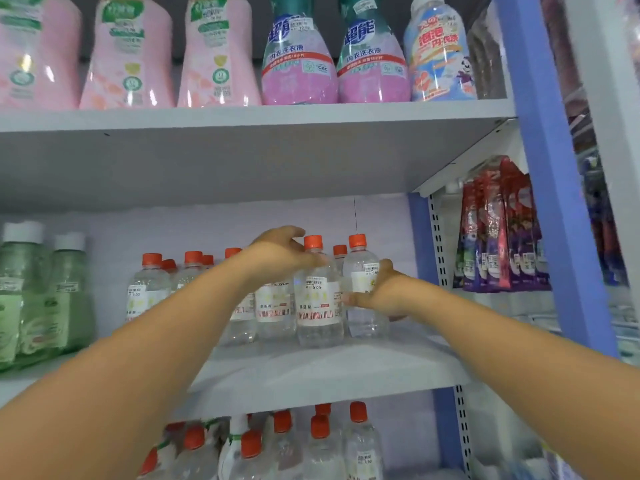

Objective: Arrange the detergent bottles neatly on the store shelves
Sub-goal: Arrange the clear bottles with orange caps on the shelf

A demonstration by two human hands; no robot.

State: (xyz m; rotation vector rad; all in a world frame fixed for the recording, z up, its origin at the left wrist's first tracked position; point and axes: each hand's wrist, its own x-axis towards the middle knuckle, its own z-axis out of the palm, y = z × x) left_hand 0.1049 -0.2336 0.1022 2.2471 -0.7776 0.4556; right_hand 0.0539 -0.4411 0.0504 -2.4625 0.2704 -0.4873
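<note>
Several clear detergent bottles with orange caps stand in a cluster on the middle shelf [332, 372]. My left hand [282, 254] reaches over them and grips the shoulder of one front bottle [317, 306] just below its cap. My right hand [379, 294] holds the rightmost clear bottle [362, 268] from the right side, with the thumb up on its label and the fingers curled round its front. The two bottles stand upright and side by side, close to touching.
Green bottles [41, 292] stand at the left of the same shelf. Pink and teal-topped bottles [298, 53] line the upper shelf. More orange-capped bottles [284, 445] fill the lower shelf. A blue upright post [547, 168] and hanging red-purple pouches [502, 230] are on the right.
</note>
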